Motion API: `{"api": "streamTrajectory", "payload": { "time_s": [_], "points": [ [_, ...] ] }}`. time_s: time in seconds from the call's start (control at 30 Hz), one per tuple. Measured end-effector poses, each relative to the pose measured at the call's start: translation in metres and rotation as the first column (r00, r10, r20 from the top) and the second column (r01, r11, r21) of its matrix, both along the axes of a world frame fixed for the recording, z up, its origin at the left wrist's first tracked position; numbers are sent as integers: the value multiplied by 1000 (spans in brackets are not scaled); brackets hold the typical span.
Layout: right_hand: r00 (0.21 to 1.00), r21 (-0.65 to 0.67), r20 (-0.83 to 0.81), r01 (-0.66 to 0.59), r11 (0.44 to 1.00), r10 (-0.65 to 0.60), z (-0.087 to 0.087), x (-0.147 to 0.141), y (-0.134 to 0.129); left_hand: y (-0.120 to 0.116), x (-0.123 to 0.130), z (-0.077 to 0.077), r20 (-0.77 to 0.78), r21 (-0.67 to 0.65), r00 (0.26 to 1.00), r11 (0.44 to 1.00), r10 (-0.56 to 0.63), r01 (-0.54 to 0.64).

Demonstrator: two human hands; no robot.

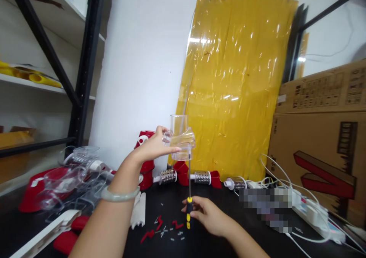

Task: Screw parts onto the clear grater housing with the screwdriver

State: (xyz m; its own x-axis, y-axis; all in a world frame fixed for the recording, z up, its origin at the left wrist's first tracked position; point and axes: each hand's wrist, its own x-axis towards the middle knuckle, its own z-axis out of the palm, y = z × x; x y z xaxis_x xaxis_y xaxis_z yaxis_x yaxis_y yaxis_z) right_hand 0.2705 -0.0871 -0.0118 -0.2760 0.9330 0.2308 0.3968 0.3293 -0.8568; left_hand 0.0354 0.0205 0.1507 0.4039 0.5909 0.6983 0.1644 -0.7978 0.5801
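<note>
My left hand (156, 145) is closed around a clear plastic housing (181, 137), holding it up above the black table. The housing has an upright tube on top and a curved body below. My right hand (207, 214) grips a screwdriver (189, 204) by its black and yellow handle. Its long shaft points straight up, and the tip meets the underside of the housing. Whether a screw sits at the tip is too small to tell. Below the hands, small red plastic pieces (177, 224) and several small metal pins or screws (163, 232) lie on the table.
Grater drums (202, 178) and red parts (148, 174) stand along the back. Clear plastic parts (65, 181) pile up at the left beside a white part (54, 231). A power strip (317, 216) with white cables and a cardboard box (317, 147) are on the right.
</note>
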Motion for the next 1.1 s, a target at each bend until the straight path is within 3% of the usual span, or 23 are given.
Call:
{"api": "streamTrajectory", "payload": {
  "time_s": [0.2, 0.43, 0.67, 0.87, 1.1],
  "points": [
    [991, 69, 21, 133, 989, -134, -17, -1, 9, -16, 1, 5, 22, 30, 1000, 1000, 7, -8],
    [992, 142, -100, 84, 986, -70, -14, -3, -1, -20, 7, 5, 26, 26, 999, 999, 20, -21],
    [957, 144, -226, 217, 966, -181, -23, -4, 12, -17, 14, 1, 32, 71, 998, 996, -49, 47],
    [969, 161, -242, 86, 983, -45, -12, -3, 0, -22, 16, 1, 53, 103, 997, 994, -47, 42],
    [962, 132, -266, 95, 987, -57, -7, -5, -2, -26, 17, 2, 33, 121, 999, 992, -37, 33]
  ]
}}
